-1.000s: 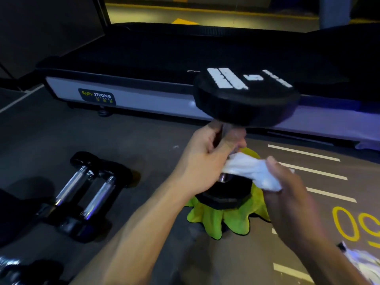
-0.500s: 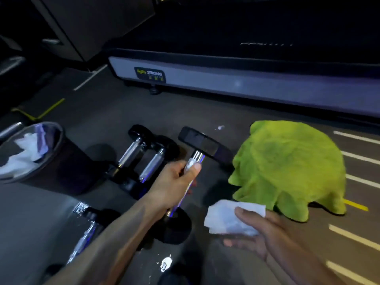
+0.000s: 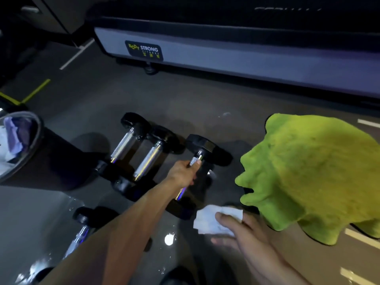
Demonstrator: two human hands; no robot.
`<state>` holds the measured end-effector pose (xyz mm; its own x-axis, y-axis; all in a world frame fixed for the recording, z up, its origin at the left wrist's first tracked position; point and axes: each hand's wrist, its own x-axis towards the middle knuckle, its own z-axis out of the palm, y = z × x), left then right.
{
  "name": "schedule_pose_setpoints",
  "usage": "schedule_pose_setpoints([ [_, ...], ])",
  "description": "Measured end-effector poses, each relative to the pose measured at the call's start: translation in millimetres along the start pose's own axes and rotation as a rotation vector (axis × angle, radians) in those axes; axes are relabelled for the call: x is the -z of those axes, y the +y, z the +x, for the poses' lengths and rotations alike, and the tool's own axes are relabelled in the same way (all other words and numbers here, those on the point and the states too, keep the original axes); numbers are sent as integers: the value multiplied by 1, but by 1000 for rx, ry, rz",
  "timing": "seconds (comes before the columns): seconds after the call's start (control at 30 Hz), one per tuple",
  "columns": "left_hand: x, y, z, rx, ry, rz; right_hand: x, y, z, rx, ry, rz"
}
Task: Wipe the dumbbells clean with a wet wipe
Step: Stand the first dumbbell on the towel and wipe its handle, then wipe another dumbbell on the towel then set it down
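Observation:
My left hand (image 3: 183, 174) grips the chrome handle of a black-headed dumbbell (image 3: 207, 148) that lies low on the dark floor, right of two other dumbbells (image 3: 141, 151) placed side by side. My right hand (image 3: 244, 229) holds a crumpled white wet wipe (image 3: 213, 220) just below and right of the held dumbbell's near head. Another dumbbell (image 3: 82, 229) lies at the lower left, partly hidden behind my left forearm.
A lime green towel (image 3: 312, 173) is spread on the floor at right. A bin (image 3: 30, 153) with used wipes stands at the left. A treadmill base (image 3: 226, 56) with a "Body Strong" label runs across the back. White and yellow floor lines mark the edges.
The dumbbell came off the green towel, where it stood upright, and went down to the floor beside the other two. The wipe left the handle and now sits in my right hand.

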<state>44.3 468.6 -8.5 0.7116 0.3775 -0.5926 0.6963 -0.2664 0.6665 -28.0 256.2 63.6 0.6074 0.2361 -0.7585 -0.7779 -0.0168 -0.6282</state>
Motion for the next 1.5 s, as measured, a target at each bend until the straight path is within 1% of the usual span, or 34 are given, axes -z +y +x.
schedule_pose_setpoints([
  [0.1,-6,0,8,40,14,33,0,-2,8,-2,27,-6],
  [0.2,-7,-2,12,48,-32,66,-2,-6,14,-26,10,-8],
  [0.27,3,-1,18,10,-67,173,-5,-10,18,-4,-13,7],
  [0.3,12,1,20,-33,-43,177,-7,-11,21,12,-16,13],
  [0.33,28,2,24,-80,12,150,-10,-13,25,29,-14,20],
  [0.37,45,3,24,-135,106,155,-12,-14,29,37,-9,28],
  [0.43,85,3,23,-206,351,216,-18,-19,37,32,-21,34],
  [0.47,103,0,24,-184,442,232,-21,-21,40,26,-34,36],
  [0.5,118,-4,27,-145,468,256,-24,-23,43,24,-45,43],
  [0.53,127,-10,34,-88,444,323,-28,-26,45,28,-52,51],
  [0.6,130,-20,48,-1,286,484,-35,-30,47,36,-53,62],
  [0.67,121,-23,59,40,211,540,-39,-33,50,37,-49,71],
  [0.8,111,-31,82,61,232,395,-38,-32,55,35,-21,62],
  [0.87,111,-36,89,54,206,396,-38,-34,53,47,-9,69],
  [0.93,112,-38,87,29,207,395,-37,-38,47,69,6,92],
  [1.03,109,-38,69,-51,219,323,-39,-53,31,124,5,97],
  [1.13,106,-28,39,-175,233,189,-34,-72,11,185,-2,114],
  [1.2,106,-10,13,-252,252,39,-30,-86,-7,214,-14,151],
  [1.27,109,11,-12,-343,270,-78,-22,-99,-29,297,-62,172],
  [1.33,112,40,-43,-432,282,-173,-7,-108,-55,376,-136,177],
  [1.4,111,77,-84,-540,254,-274,16,-115,-75,425,-170,221],
  [1.5,91,140,-150,-762,177,-450,60,-126,-95,468,-142,264],
])
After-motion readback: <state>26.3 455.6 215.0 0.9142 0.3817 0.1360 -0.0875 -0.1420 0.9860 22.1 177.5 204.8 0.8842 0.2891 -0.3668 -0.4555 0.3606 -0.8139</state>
